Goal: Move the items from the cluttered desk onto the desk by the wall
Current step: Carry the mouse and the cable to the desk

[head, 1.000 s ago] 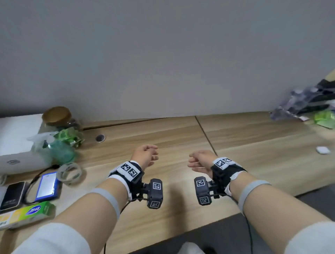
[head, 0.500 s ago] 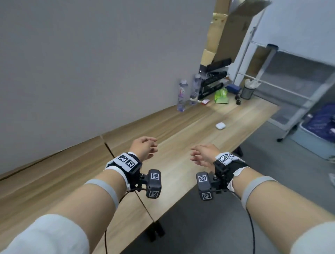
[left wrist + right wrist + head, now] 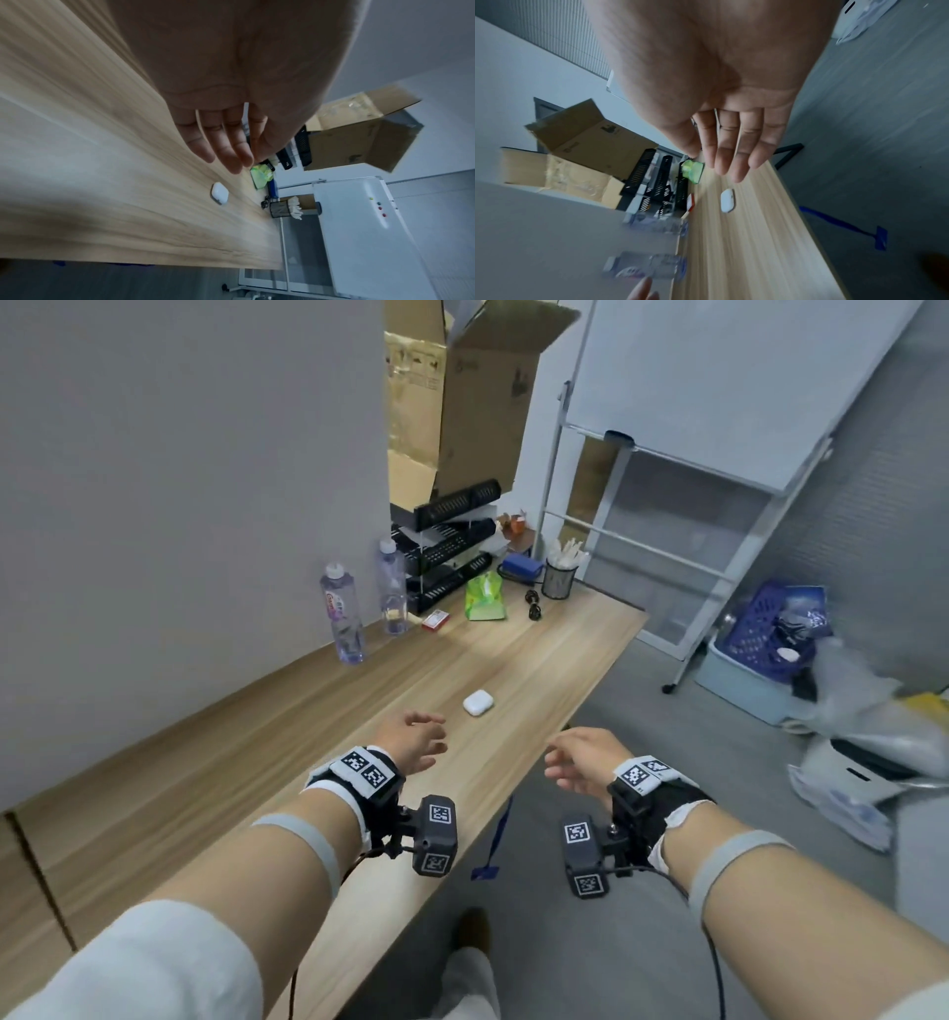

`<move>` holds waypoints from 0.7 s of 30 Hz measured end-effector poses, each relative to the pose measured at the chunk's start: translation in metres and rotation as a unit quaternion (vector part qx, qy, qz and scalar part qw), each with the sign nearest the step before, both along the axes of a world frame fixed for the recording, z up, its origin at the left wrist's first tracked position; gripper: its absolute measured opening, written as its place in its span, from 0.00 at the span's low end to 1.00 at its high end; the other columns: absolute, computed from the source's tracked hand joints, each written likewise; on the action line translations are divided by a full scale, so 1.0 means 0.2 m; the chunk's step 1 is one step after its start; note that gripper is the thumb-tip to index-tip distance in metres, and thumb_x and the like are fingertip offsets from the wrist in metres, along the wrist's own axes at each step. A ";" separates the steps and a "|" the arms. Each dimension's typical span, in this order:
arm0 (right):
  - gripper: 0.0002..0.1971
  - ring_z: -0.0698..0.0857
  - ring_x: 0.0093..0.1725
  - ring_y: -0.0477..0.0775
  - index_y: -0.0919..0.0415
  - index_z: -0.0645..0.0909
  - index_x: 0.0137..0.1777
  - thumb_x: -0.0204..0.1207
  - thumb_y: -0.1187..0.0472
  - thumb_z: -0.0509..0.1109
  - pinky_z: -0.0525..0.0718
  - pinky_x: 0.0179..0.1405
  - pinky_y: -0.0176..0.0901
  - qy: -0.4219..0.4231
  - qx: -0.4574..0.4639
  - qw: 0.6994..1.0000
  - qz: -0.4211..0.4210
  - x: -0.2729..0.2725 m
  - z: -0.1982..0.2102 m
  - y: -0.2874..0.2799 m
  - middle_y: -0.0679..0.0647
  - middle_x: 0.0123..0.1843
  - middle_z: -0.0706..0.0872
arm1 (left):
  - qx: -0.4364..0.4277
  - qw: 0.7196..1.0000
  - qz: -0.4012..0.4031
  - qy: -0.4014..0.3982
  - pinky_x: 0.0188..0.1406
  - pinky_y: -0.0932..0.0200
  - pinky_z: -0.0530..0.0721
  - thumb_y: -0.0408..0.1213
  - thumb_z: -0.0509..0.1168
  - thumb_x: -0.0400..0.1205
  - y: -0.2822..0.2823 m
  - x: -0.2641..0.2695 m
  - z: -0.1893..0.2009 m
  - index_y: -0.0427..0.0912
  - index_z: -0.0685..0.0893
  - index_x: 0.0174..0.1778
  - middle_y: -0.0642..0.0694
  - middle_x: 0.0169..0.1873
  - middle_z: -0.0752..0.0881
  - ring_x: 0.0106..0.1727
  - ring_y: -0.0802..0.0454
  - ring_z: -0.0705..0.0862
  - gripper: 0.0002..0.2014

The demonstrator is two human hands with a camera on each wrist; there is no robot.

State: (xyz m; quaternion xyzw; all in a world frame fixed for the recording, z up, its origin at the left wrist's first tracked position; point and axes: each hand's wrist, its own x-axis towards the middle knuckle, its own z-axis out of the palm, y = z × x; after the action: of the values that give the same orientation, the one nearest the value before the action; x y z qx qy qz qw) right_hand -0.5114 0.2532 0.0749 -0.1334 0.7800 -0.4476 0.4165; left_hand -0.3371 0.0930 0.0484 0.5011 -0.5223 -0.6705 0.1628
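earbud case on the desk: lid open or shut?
Shut. The white earbud case lies flat on the desk as one smooth closed pebble in all three views, no raised lid or gap visible. Neither hand touches it.

White earbud case [image 3: 478, 702] lies flat on wooden desk [image 3: 246, 762].

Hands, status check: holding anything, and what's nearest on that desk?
Left hand open, empty. Right hand open, empty. White case on the desk, just ahead of the left hand, untouched. Nothing between.
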 end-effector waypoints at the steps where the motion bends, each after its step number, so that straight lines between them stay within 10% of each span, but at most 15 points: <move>1: 0.06 0.84 0.32 0.52 0.63 0.84 0.51 0.83 0.63 0.66 0.80 0.30 0.40 0.000 0.012 1.000 0.005 -0.07 -0.03 -0.04 0.55 0.35 0.85 | 0.010 1.000 0.000 -0.008 0.36 0.60 0.79 0.27 0.64 0.82 -0.04 -0.08 -0.06 0.43 0.84 0.46 0.46 0.40 0.85 0.37 0.53 0.86 0.07; 9: 0.04 0.84 0.32 0.53 0.63 0.81 0.50 0.84 0.64 0.66 0.79 0.32 0.41 0.006 0.082 0.995 0.060 -0.78 -0.18 -0.55 0.56 0.37 0.84 | 0.093 0.990 0.068 -0.086 0.49 0.48 0.88 0.31 0.75 0.76 -0.47 -0.63 -0.48 0.41 0.80 0.64 0.36 0.50 0.86 0.47 0.42 0.87 0.21; 14: 0.05 0.85 0.34 0.53 0.63 0.82 0.54 0.84 0.63 0.67 0.80 0.35 0.42 -0.008 0.126 0.990 0.066 -1.13 -0.24 -0.79 0.57 0.40 0.85 | 0.071 0.973 0.035 -0.219 0.57 0.46 0.88 0.57 0.81 0.51 -0.63 -0.81 -0.73 0.52 0.77 0.60 0.42 0.65 0.79 0.53 0.40 0.85 0.41; 21: 0.05 0.88 0.38 0.55 0.62 0.85 0.51 0.81 0.61 0.69 0.81 0.37 0.44 -0.047 0.151 0.982 0.107 -1.41 -0.43 -1.15 0.57 0.41 0.87 | -0.013 0.952 -0.019 -0.305 0.49 0.55 0.82 0.52 0.74 0.67 -0.69 -1.07 -0.64 0.51 0.80 0.49 0.45 0.58 0.68 0.47 0.41 0.83 0.19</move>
State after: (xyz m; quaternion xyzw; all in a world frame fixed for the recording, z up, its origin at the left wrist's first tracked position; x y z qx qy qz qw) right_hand -0.7927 0.0232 -0.0110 -0.1299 0.7994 -0.2830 0.5138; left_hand -0.5517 -0.0451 -0.0797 0.6695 -0.5651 -0.4820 -0.0109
